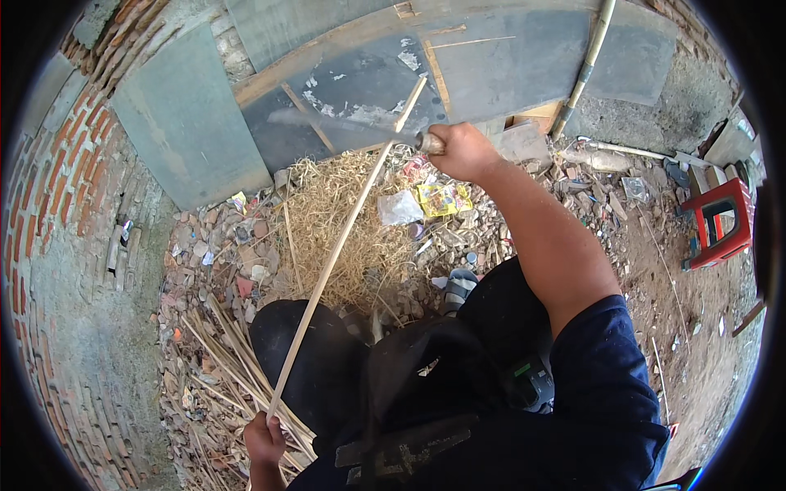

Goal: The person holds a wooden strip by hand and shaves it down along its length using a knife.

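Observation:
A long, pale bamboo strip (336, 245) slants from beside my left hip up toward the grey panels. My left hand (264, 439) is closed round its lower end. In my right hand (464, 152), held out at arm's length, is the handle of a long-bladed knife (431, 144). Its blade points left and lies across the strip near the upper end; motion blurs it, so I cannot tell if its edge touches the wood. Below the blade lies a heap of curly shavings (327, 237).
More bamboo strips (237, 360) lie at my left, beside my knee. A yellow wrapper (443, 199) and a clear plastic bag (399, 208) rest on the rubble. Grey panels (508, 74) and a brick wall (61, 188) enclose the spot. A red plastic object (720, 223) stands far right.

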{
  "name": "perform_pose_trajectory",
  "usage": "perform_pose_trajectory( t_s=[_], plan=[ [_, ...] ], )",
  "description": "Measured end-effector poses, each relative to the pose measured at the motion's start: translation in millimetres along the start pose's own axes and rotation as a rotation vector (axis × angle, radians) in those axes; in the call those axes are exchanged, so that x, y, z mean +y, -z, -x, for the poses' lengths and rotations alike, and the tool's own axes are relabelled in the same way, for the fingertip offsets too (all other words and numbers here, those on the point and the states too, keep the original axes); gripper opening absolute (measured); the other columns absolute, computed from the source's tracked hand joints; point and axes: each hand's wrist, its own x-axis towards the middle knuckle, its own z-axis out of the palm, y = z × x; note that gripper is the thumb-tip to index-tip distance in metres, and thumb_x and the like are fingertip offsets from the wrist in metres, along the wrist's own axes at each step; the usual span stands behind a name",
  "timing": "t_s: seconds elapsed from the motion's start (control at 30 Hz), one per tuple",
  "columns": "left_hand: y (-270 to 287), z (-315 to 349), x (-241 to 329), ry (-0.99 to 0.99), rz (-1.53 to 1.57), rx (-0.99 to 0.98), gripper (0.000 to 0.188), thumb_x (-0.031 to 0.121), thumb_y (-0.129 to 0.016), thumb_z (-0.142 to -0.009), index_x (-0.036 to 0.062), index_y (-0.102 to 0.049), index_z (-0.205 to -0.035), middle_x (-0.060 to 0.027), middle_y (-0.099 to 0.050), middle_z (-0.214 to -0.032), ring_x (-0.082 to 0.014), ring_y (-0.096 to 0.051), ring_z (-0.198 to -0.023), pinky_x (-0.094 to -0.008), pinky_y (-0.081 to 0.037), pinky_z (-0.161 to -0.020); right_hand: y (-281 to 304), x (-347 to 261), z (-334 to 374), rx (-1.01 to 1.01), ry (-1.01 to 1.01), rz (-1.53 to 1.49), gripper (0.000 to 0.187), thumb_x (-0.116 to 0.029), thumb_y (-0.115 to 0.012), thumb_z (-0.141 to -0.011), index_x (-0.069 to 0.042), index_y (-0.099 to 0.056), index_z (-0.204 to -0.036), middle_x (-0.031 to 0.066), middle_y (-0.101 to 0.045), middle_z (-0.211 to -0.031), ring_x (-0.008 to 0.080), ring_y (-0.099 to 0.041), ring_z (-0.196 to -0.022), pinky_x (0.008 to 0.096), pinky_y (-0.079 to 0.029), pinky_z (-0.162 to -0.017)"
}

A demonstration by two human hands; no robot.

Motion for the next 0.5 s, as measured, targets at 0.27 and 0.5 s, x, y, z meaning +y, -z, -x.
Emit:
perform_pose_trajectory(
  t_s=[0.27,0.5],
  plan=[
    [-3,-3,9,-0.026,-0.091,0.063,0.038,0.032,-0.059,-0.097,0.0023,-0.051,-0.074,-0.0215,-0.055,-0.058,-0.0478,-0.057,-0.057,-0.0503,-0.044,-0.051,0,7,1,-0.077,-0.127,0.137,0.027,-0.018,-0.067,-0.078,-0.012,-0.07,-0.104,0.0176,-0.073,-0.095,0.0367,-0.069,-0.096,0.0476,-0.055,-0.088],
    [1,2,0,-0.029,-0.1,0.04,0.035,0.03,-0.06,-0.095,0.0025,-0.051,-0.076,-0.0222,-0.055,-0.058,-0.0487,-0.058,-0.058,-0.0518,-0.045,-0.052,-8,-4,2,-0.081,0.174,0.199,0.029,-0.022,-0.067,-0.081,-0.015,-0.068,-0.109,0.0158,-0.073,-0.094,0.0361,-0.07,-0.091,0.0475,-0.056,-0.084]
  ],
)
